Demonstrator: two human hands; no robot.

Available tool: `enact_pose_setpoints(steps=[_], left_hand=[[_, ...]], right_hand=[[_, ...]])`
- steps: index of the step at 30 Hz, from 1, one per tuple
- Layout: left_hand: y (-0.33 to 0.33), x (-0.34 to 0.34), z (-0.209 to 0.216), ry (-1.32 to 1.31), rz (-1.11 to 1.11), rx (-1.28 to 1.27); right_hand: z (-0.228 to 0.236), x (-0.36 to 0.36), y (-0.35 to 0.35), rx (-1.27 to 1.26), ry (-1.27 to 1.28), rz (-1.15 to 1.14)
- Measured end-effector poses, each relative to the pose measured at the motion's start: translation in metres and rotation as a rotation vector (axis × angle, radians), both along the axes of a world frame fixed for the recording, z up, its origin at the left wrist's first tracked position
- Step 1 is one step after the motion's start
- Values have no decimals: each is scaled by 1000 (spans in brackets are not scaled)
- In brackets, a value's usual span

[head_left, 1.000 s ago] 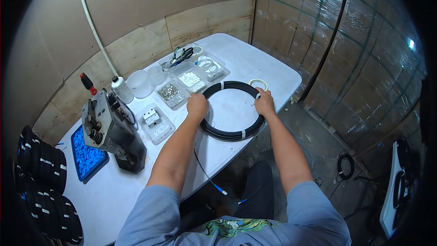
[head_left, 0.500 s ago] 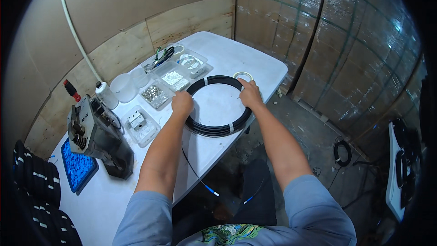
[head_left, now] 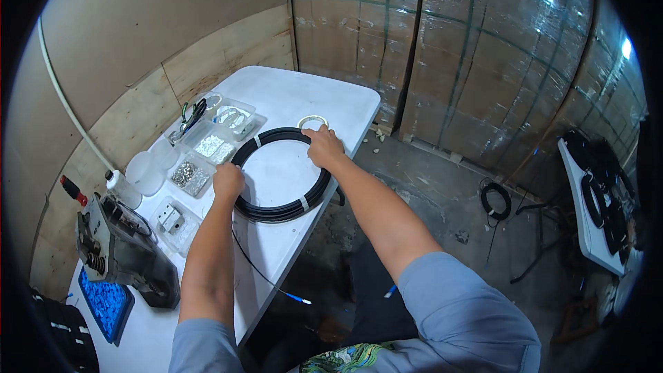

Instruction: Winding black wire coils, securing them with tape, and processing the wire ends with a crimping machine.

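Fingers first: left hand (head_left: 228,181) is curled round the left side of the black cable coil (head_left: 273,213), fingertips hidden; right hand (head_left: 323,146) grips its far-right side, finger gap narrow, thumb not readable. Coil is over the right part of the white table (head_left: 304,90), right rim about at the edge; can't tell if it bears fully on the top. Change over the last second: view swung right, so everything slid left in frame; grip and coil-to-table position look about the same. Meaning: coil still under two-handed control, nothing released. Lead off its near side ends in a blue plug (head_left: 298,298) past the table edge. Tape roll (head_left: 313,117) sits just beyond the right hand. Containers, left of the coil: nearest is a clear tray (head_left: 183,238) with a white block (head_left: 168,217); next, a clear bin (head_left: 199,183) of small metal parts (head_left: 184,173); farther, another of small white pieces (head_left: 213,146); farthest, one holding pale rings (head_left: 233,117). Left of those, two round translucent tubs (head_left: 145,173), contents unclear, and a white bottle (head_left: 124,190). Near left, blue tray (head_left: 123,321) with blue parts (head_left: 103,297), beside the metal bench press (head_left: 131,252).
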State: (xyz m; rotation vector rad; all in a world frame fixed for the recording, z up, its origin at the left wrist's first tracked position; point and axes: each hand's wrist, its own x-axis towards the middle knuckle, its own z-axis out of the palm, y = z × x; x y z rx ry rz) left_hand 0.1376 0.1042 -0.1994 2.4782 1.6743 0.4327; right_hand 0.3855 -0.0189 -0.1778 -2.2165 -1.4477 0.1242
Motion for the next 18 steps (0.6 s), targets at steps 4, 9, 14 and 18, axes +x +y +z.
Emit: enact_pose_setpoints(steps=[4,9,14,18], left_hand=[[9,-6,-6,5,26,-1],[4,-2,-4,-50,58,-9],[1,-2,0,-79,84,-16],[2,-8,0,-142,135,-46]], right_hand=[[-1,-5,2,25,6,11],[-6,-5,4,57,17,-3],[-6,-6,5,51,43,-19],[-3,-13,6,74,11,-53]])
